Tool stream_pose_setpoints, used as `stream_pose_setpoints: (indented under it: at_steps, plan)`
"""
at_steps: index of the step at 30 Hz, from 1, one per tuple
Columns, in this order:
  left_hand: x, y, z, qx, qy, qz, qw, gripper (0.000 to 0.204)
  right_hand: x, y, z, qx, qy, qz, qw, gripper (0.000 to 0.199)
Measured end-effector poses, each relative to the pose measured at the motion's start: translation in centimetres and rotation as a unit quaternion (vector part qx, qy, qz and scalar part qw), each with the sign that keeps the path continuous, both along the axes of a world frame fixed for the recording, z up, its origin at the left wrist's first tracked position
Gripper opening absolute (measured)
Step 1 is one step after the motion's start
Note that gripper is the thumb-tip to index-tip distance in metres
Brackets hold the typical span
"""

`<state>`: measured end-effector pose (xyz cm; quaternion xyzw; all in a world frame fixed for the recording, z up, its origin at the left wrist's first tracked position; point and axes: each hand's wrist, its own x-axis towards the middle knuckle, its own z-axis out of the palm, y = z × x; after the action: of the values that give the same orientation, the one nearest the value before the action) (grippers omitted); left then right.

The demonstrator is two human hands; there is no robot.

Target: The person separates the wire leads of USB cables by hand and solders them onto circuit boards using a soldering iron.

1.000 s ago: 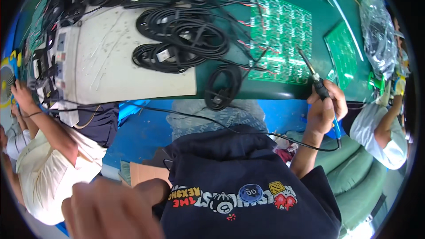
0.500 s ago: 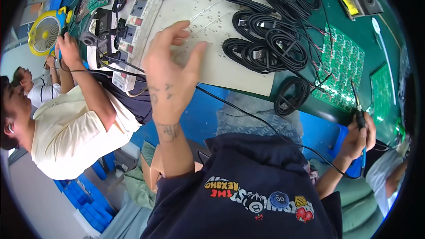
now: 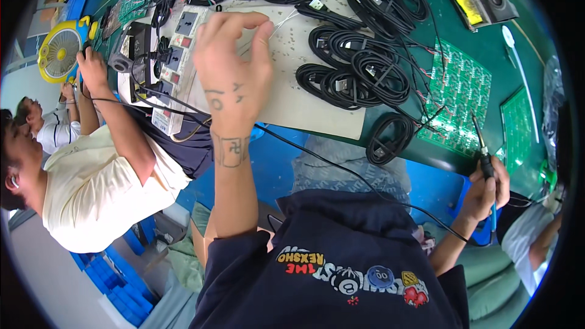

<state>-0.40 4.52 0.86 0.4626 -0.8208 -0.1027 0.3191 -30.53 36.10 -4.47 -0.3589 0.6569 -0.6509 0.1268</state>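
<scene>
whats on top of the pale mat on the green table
Several coiled black cables and thin whitish strands lie on the pale mat. The surface beneath the coils is covered, and the left hand blocks another part from view.

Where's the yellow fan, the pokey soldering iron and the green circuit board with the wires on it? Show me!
Yellow fan (image 3: 61,54): head view, on its round hub.
Soldering iron (image 3: 486,163): head view, on its black grip.
Green circuit board (image 3: 460,99): head view, near its middle.
</scene>
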Motion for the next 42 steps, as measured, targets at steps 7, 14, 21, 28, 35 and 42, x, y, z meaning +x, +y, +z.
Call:
stream_pose_setpoints:
  at_steps: [7, 14, 21, 28, 35, 42]
  plan:
    - [-3.2, 1.9, 2.5, 0.021, 0.093, -0.222, 0.970, 0.025, 0.4, -0.3, 0.1, -0.010, 0.004, 0.019, 1.000, 0.042]
    - [-5.1, 0.8, 2.5, -0.008, 0.042, -0.232, 0.972, 0.027, 0.6, -0.8, 0.5, -0.036, -0.004, 0.036, 0.999, 0.042]
    - [-3.5, -5.6, 1.2, -0.184, -0.069, -0.047, 0.979, 0.027, 1.2, -1.6, 1.1, -0.034, -0.009, 0.031, 0.999, 0.040]
    - [-2.8, -5.8, 1.3, -0.052, -0.068, 0.015, 0.996, 0.025, 1.4, -1.5, 1.9, -0.022, -0.013, 0.049, 0.998, 0.035]
    - [-2.6, -7.1, 0.7, -0.168, -0.004, 0.068, 0.983, 0.024, 1.4, -2.0, 2.2, -0.032, -0.023, 0.069, 0.997, 0.033]
    - [-0.4, -8.8, 4.1, -0.098, -0.017, 0.116, 0.988, 0.026, 1.3, -1.9, 2.4, -0.038, -0.029, 0.080, 0.996, 0.032]
